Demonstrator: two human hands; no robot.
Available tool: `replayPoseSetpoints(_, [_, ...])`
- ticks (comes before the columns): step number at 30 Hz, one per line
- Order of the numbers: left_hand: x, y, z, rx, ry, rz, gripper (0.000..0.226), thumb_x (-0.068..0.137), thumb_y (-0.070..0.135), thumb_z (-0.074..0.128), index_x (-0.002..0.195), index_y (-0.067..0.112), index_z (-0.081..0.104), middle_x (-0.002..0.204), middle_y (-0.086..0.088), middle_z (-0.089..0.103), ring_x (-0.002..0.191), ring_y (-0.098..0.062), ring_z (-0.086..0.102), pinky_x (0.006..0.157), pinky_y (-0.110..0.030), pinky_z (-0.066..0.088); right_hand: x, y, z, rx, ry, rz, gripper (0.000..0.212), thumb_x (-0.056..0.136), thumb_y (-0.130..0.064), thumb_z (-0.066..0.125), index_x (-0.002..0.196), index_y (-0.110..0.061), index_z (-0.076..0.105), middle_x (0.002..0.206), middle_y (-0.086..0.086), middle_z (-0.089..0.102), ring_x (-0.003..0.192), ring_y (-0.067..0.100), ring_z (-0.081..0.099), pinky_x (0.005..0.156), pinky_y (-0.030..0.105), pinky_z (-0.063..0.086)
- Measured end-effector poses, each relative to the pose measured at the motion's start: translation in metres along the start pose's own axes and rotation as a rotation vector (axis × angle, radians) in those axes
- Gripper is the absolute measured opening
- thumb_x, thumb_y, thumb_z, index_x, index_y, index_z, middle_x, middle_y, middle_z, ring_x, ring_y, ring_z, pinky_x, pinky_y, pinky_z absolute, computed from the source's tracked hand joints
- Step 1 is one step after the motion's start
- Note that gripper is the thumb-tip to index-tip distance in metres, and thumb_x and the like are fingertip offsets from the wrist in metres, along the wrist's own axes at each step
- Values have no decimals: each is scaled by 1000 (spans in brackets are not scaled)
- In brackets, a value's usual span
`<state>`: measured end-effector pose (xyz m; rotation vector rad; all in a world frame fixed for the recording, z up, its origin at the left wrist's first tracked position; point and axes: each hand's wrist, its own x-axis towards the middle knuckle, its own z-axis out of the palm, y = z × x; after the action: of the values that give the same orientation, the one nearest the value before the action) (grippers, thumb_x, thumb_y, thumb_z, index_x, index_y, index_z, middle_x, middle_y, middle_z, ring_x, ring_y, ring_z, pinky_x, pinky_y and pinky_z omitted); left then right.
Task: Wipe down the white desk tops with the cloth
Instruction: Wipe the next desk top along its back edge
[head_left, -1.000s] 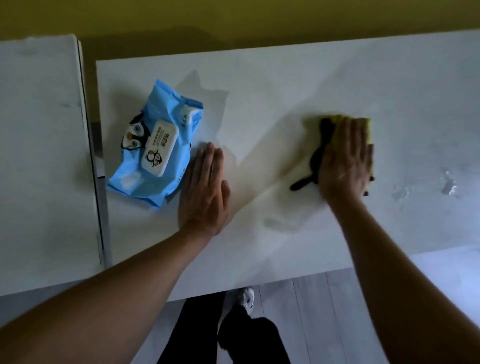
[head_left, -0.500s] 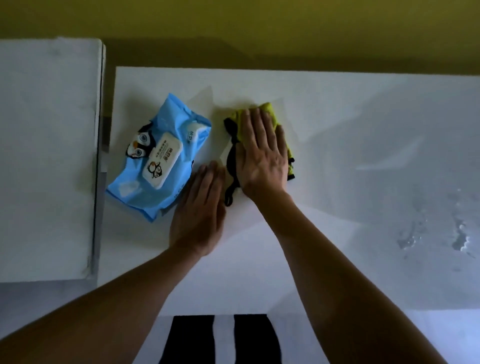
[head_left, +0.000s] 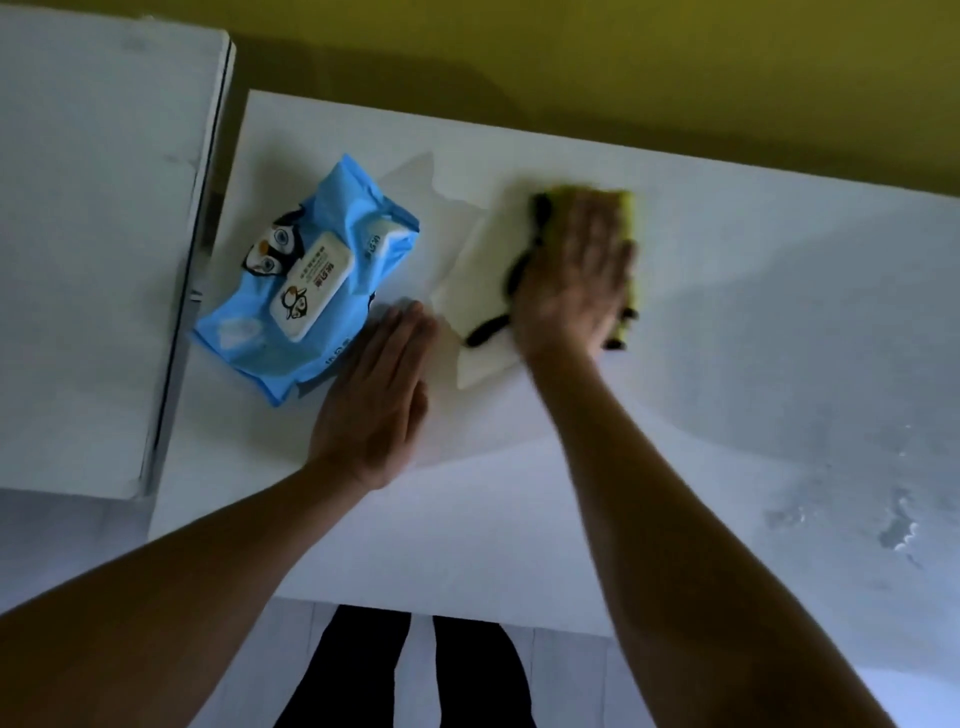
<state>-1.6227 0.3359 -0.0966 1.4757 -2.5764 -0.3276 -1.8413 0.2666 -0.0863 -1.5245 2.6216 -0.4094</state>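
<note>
- The right hand (head_left: 574, 270), flat-fingered though blurred, is pressing the cloth (head_left: 626, 228) onto the worktop (head_left: 753, 322), right of the wipes pack (head_left: 311, 280).
- The left hand (head_left: 376, 400), open, is bracing beside that pack.
- Wiping seems underway; next, sweeping toward the wet patches (head_left: 898, 535) far right of the pack.

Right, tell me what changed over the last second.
The right hand, pressing the cloth flat, swept it left until it was next to the left hand, then back right a little. The left hand stayed flat on the desk beside the blue wipes pack, which did not move.
</note>
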Motion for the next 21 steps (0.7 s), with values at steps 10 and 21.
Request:
replayPoseSetpoints(10, [14, 20, -5, 10, 8, -110, 59, 104, 27, 36, 158, 3, 39, 165, -20, 36, 154, -35, 34, 127, -48, 28, 38, 24, -3, 16, -11, -198, 62, 103, -34, 33, 161, -16, 25, 168, 6, 20, 156, 22, 14, 126, 44, 14])
replayPoseSetpoints(21, [20, 26, 6, 39, -58, -42, 64, 108, 35, 25, 168, 16, 17, 176, -9, 10, 162, -30, 10, 132, -49, 15, 75, -46, 11, -32, -69, -186, 66, 99, -35, 31, 162, -19, 20, 169, 2, 16, 157, 20, 8, 127, 42, 7])
